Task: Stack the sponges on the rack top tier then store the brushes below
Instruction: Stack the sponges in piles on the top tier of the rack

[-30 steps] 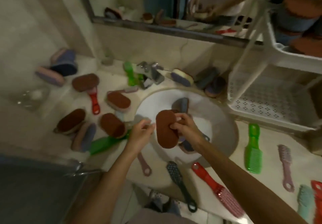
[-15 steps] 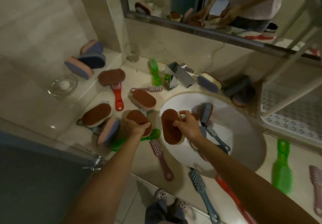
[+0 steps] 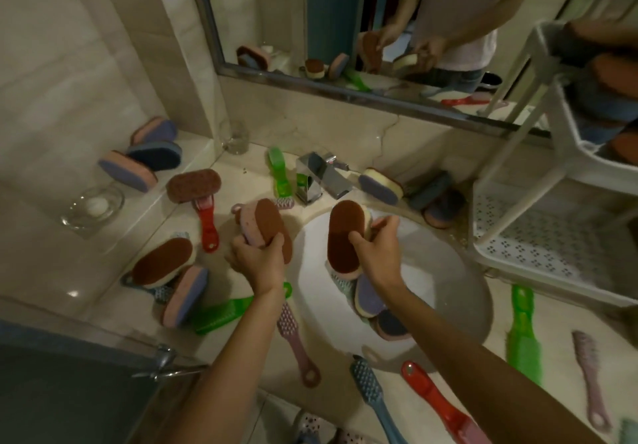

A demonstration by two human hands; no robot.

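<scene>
Brown-faced sponges filled both hands at frame centre. My left hand (image 3: 257, 259) curled round a pink-backed sponge (image 3: 267, 224). My right hand (image 3: 381, 252) gripped a cream-backed sponge (image 3: 345, 236) above the sink (image 3: 431, 288). The white rack (image 3: 538, 246) stood at right.

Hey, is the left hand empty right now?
No, the left hand grips a pink sponge with a brown face, and the right hand grips a cream sponge.
</scene>
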